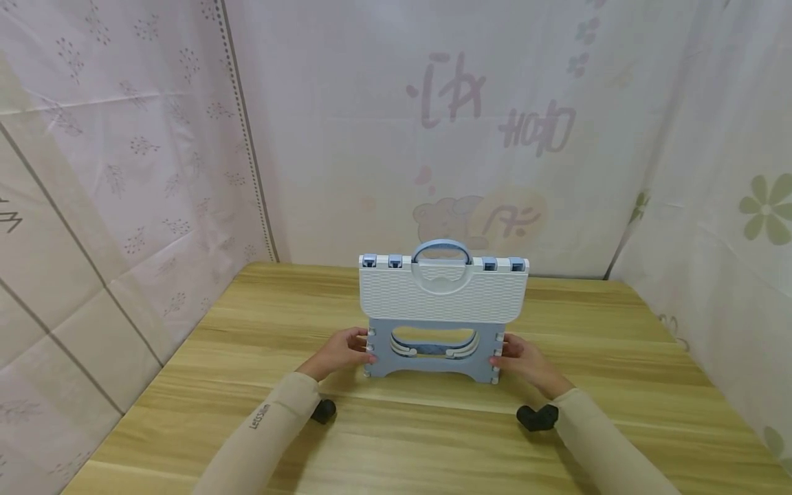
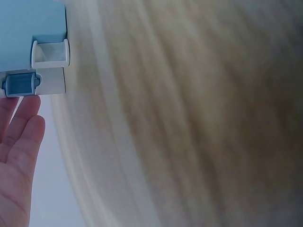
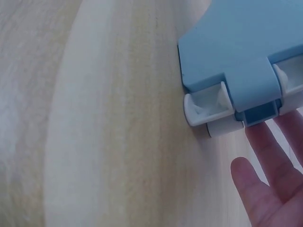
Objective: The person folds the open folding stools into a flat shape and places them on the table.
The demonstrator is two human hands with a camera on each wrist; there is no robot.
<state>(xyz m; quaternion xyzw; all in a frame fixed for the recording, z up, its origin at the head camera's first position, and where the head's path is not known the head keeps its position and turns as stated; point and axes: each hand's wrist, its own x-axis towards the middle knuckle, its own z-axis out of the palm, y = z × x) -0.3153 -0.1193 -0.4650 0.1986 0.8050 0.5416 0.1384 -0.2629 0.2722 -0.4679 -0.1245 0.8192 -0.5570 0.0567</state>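
A white and blue folding step stool (image 1: 443,302) stands upright on the wooden table, its white textured top panel hanging in front with a blue carry handle (image 1: 441,245) above. My left hand (image 1: 339,353) grips the left edge of the blue leg panel, thumb in front. On the opposite edge, my right hand (image 1: 528,361) holds it the same way. Up close in the left wrist view, fingertips (image 2: 34,127) touch the hinged side. The right wrist view shows the stool's lower corner (image 3: 208,106) with the fingers (image 3: 272,156) behind its hinge blocks.
The wood-grain table (image 1: 396,440) extends around the stool. Black wrist-worn pieces jut out beside the left (image 1: 324,411) and right (image 1: 537,417) forearms. Printed cloth curtains (image 1: 346,151) hang behind the table and at both sides.
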